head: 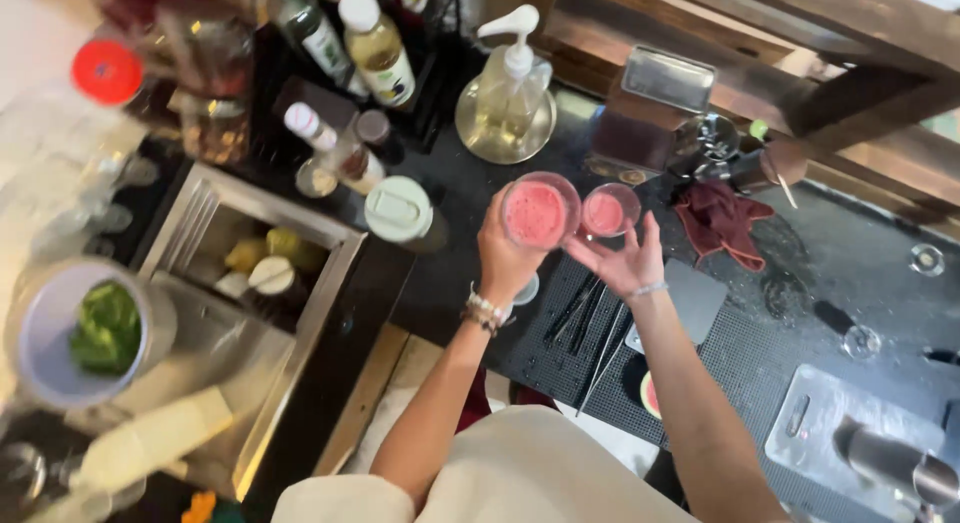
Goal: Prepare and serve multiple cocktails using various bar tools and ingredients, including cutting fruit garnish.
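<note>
Left hand (508,251): closed around the larger glass (540,211), fingers wrapped on its near side, beaded bracelets at the wrist
Right hand (622,258): fingers spread, fingertips holding the smaller glass (610,210) from below and from the right, thin bracelet at the wrist
Larger glass: filled with opaque pink liquid, held upright above the tabletop (850,253), rim touching or just beside the smaller glass; contact not clear
Smaller glass: same pink liquid, held level, right of the larger glass
Bar mat (740,363): black, ribbed, on the tabletop beneath both hands
Bar tools (590,333): long thin dark metal pieces lying on the mat, below the hands
Red cloth (720,218): crumpled, just right of the smaller glass
Pump bottle (512,78): clear with white pump, standing on a round metal tray, behind the glasses
White lidded tub (398,209): left of the larger glass
Steel well (250,273): sunk at left, holding small containers
Cup of green leaves (90,328): far left, near edge
</note>
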